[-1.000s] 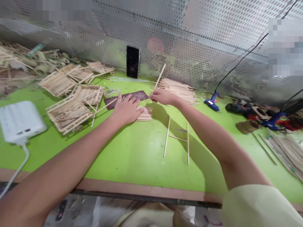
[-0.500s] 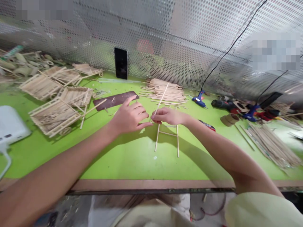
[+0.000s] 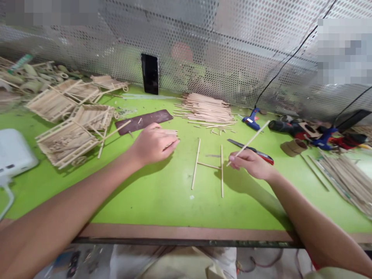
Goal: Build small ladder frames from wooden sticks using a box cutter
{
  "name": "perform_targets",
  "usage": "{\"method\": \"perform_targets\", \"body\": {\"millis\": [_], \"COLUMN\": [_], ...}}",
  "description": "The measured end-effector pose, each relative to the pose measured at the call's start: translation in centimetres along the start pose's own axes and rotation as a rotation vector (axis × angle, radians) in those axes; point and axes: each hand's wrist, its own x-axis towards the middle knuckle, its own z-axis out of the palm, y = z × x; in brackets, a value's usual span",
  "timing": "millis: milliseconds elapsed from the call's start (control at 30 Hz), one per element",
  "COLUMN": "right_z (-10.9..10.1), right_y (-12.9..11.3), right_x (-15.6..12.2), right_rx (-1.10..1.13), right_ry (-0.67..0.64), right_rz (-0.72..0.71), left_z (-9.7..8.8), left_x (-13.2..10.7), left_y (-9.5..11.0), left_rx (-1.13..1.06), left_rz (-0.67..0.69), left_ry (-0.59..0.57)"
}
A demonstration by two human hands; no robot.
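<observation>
A thin wooden stick (image 3: pixel 257 133) is pinched in my right hand (image 3: pixel 251 163), slanting up to the right with its lower end just past the fingertips. To the left of that hand, an H-shaped stick frame (image 3: pixel 209 166), two uprights and one crossbar, lies on the green table. Behind my right hand is a utility knife (image 3: pixel 263 155) with a red and black handle. My left hand (image 3: pixel 155 144) is low over the table, fingers bent around what look like short wooden sticks (image 3: pixel 172 132); the hand hides most of them. A dark brown strip (image 3: pixel 157 117) lies behind it.
Several small wooden carts (image 3: pixel 66 143) crowd the left side. A stick pile (image 3: pixel 206 108) lies at the back, near a blue glue gun (image 3: pixel 252 119) and a leaning phone (image 3: pixel 150 74). More sticks (image 3: pixel 345 178) and a bamboo ring (image 3: pixel 293 147) are at the right.
My right hand has moved right, away from my left hand, carrying the stick and uncovering the frame. My left hand's spread fingers have bent and closed.
</observation>
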Motion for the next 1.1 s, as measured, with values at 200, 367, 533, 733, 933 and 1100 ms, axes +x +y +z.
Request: {"method": "perform_targets", "body": {"millis": [200,367,533,733,933,1100], "right_z": [2.1,2.5,4.0,5.7,6.1,6.2], "right_y": [-0.2,-0.6,-1.1,-1.1,-1.3,-1.9], "right_x": [-0.9,-1.3,-1.7,-1.2,-0.8,-0.9], "right_rx": [-0.291,-0.727,-0.831,-0.683,-0.617,-0.609], "right_ry": [0.21,0.269,0.286,0.193,0.249,0.184], "right_rz": [-0.437,-0.679,-0.699,-0.658,-0.638,-0.659], "left_z": [0.7,2.0,3.1,3.7,3.9,4.0], "left_x": [0.3,0.2,0.0,-0.2,-0.6,-0.9], "left_y": [1.2,1.6,3.1,4.2,4.3,3.8], "left_rx": [0.005,-0.045,-0.126,-0.181,-0.247,-0.232], "left_rz": [0.081,0.234,0.307,0.298,0.274,0.218], "left_ry": [-0.015,-0.106,-0.177,-0.235,-0.262,-0.291]}}
